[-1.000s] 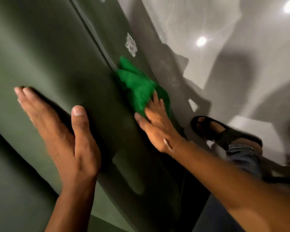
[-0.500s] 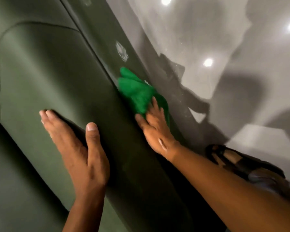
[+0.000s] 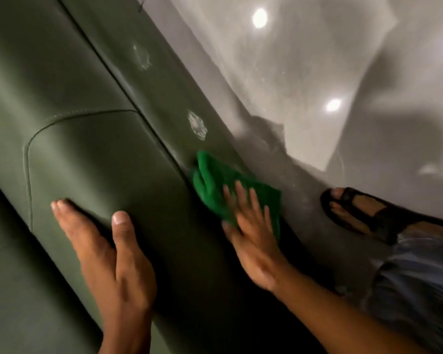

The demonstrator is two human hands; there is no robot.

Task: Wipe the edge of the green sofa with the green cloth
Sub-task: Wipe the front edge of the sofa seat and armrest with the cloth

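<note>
The dark green leather sofa (image 3: 87, 154) fills the left half of the view, its outer side panel running diagonally down to the floor. A bright green cloth (image 3: 215, 180) lies crumpled against that panel beside the seam. My right hand (image 3: 251, 233) presses flat on the cloth, fingers spread over its lower part. My left hand (image 3: 108, 251) rests flat on the rounded cushion edge, holding nothing. Two whitish worn patches (image 3: 197, 125) mark the panel above the cloth.
Glossy grey floor (image 3: 317, 72) with light reflections spreads to the right. My foot in a black sandal (image 3: 353, 210) stands on it close to the sofa's base, with a blue denim leg (image 3: 420, 277) below it.
The view has shifted along the sofa, bringing a second worn patch into sight. My right hand and the cloth have slid down the panel, away from the lower patch. My left hand stays flat on the cushion.
</note>
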